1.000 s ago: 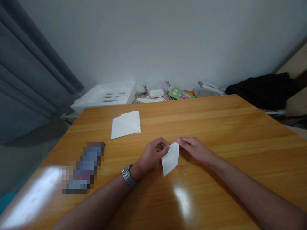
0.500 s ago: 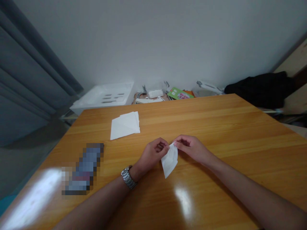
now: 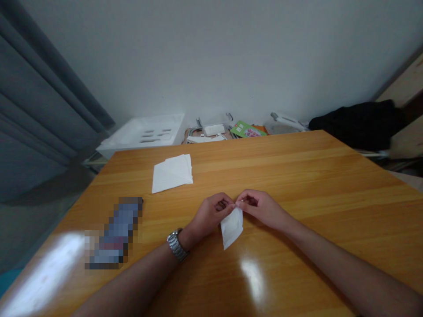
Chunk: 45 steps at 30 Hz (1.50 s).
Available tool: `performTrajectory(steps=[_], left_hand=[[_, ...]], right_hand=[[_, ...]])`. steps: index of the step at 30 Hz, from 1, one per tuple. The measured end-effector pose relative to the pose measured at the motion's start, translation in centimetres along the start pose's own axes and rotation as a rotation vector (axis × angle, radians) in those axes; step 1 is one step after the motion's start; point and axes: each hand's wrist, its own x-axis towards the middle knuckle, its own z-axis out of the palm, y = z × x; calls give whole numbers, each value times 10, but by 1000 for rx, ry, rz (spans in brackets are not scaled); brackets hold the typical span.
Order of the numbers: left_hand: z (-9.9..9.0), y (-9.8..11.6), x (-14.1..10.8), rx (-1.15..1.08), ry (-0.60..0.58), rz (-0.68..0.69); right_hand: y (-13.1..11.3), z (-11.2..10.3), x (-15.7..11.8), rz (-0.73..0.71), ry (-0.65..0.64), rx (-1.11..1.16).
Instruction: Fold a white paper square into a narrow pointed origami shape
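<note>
A small white paper tissue [image 3: 231, 227] hangs from my fingertips over the wooden table [image 3: 280, 163], its lower end tapering to a point. My left hand [image 3: 211, 212], with a metal watch on the wrist, pinches its top edge from the left. From the right, my right hand [image 3: 259, 207] pinches the same top edge, and the fingertips of both hands meet there. Farther back on the left lies a stack of folded white tissues [image 3: 172, 173], touched by neither hand.
A pixelated dark flat object [image 3: 117, 233] lies on the table's left side. Beyond the far edge are a white tray [image 3: 142, 130], a green booklet [image 3: 246, 130], a white box [image 3: 214, 130] and black cloth [image 3: 360, 125]. A grey curtain hangs at left.
My right hand has shifted slightly left and down, so the fingertips of both hands now meet. The held tissue sits a little lower and looks narrower at its top.
</note>
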Motion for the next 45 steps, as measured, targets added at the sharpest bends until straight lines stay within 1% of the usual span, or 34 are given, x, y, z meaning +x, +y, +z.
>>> performTrajectory(steps=[11, 17, 20, 23, 26, 28, 29, 33, 35, 39, 41, 45], left_hand=[[-1, 4, 0, 32, 1, 19], [0, 2, 1, 20, 0, -20], [0, 1, 1, -47, -2, -26], [-2, 3, 1, -83, 14, -29], [-2, 4, 1, -132, 35, -74], [-1, 2, 2, -188, 45, -110], [0, 0, 2, -198, 58, -107], [2, -7, 5, -199, 139, -58], [1, -9, 6, -191, 177, -56], [0, -9, 6, -168, 195, -79], [-1, -9, 6, -146, 194, -76], [-1, -6, 4, -74, 164, -38]], right_hand=[[-2, -4, 0, 6, -34, -31], [0, -3, 1, 9, -43, -31], [3, -5, 2, 6, -7, -22], [6, -9, 5, -11, 74, 3], [8, -13, 7, -2, 153, 29], [9, -15, 8, 23, 175, 57], [9, -15, 8, 32, 177, 72], [8, -14, 8, 70, 155, 143], [8, -13, 8, 94, 136, 168], [7, -12, 7, 118, 84, 183], [6, -13, 7, 114, 53, 148], [1, -12, 4, 46, 16, -20]])
